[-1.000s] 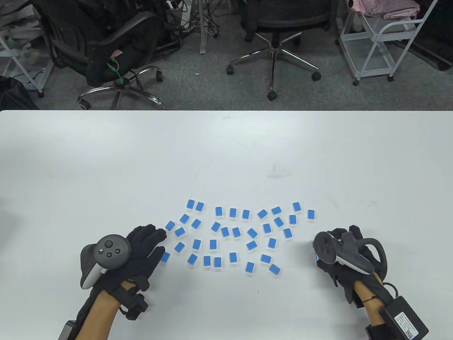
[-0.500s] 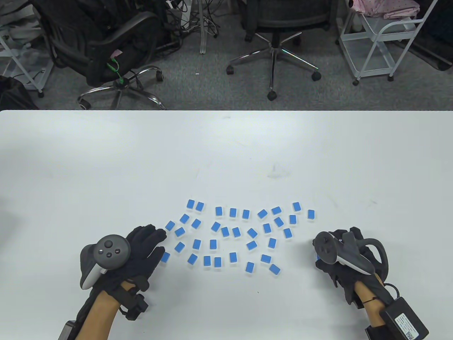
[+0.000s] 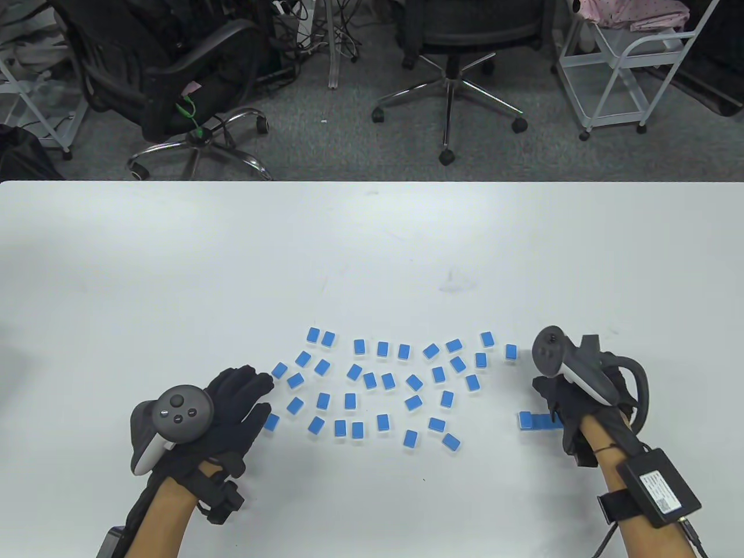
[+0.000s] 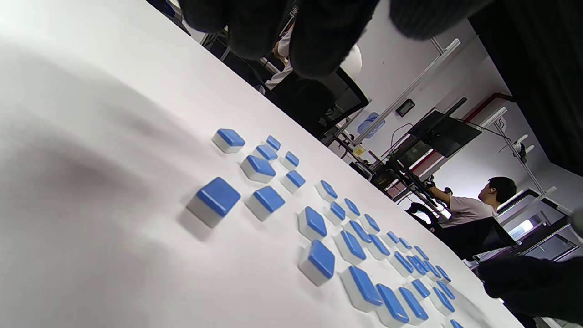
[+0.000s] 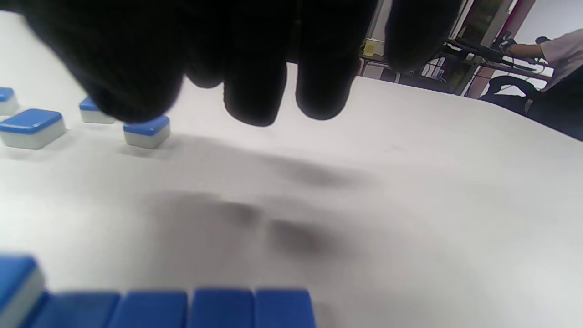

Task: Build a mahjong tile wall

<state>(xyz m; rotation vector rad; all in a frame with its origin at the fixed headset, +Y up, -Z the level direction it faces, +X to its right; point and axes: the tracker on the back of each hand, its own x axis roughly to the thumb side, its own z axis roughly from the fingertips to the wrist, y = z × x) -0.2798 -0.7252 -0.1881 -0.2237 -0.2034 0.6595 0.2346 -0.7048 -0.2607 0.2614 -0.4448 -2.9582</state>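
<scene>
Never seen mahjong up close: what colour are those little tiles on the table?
The tiles have blue tops on whitish bodies; the left wrist view shows it best.

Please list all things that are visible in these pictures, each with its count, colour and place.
loose mahjong tiles: about forty, blue backs, scattered face down on the table's near middle
tile row: one short row, blue, by the right hand; count unclear
table: one, white
office chairs: two, black, on the floor beyond the table
metal carts: white, far right and far left
left hand: black glove, resting at the tiles' left edge
right hand: black glove, above the row, holding nothing
</scene>
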